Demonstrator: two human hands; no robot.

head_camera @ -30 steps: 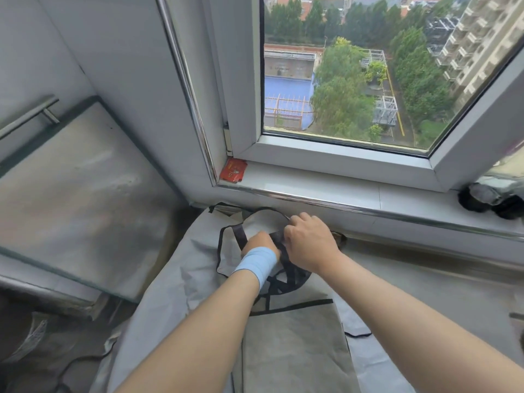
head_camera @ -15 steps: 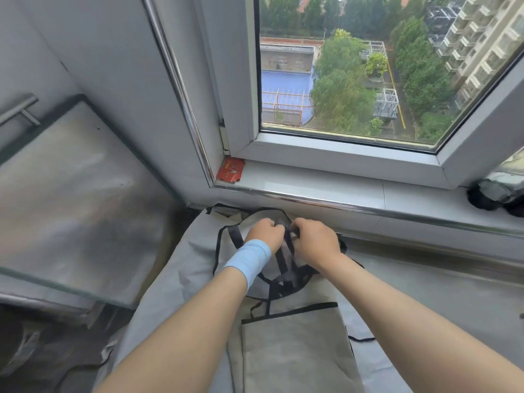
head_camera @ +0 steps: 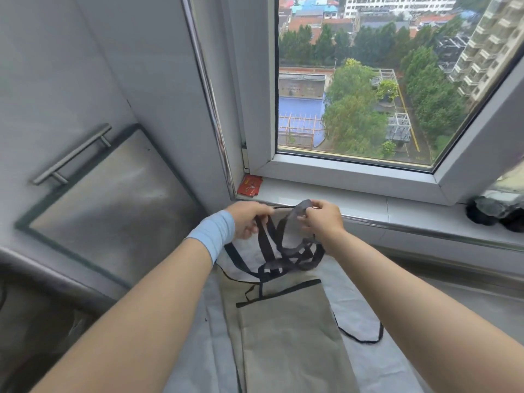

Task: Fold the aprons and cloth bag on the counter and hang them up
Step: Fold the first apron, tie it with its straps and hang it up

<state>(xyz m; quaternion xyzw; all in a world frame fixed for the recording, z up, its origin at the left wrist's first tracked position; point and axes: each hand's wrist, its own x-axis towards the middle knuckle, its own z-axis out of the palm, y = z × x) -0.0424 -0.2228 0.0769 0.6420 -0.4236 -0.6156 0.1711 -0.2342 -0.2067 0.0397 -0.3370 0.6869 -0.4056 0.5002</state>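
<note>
Head view: nearest, a folded grey fabric apron with black trim is seen lying flat on the counter. Beyond it, its black straps are pinched and lifted by the left hand and right hand, fingers closed. Hanging is judged not yet done.

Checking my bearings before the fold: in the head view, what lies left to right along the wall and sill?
Metal bar handle → red packet on the sill → left hand → right hand, both pinching the black straps → dark bundle at far right.
</note>
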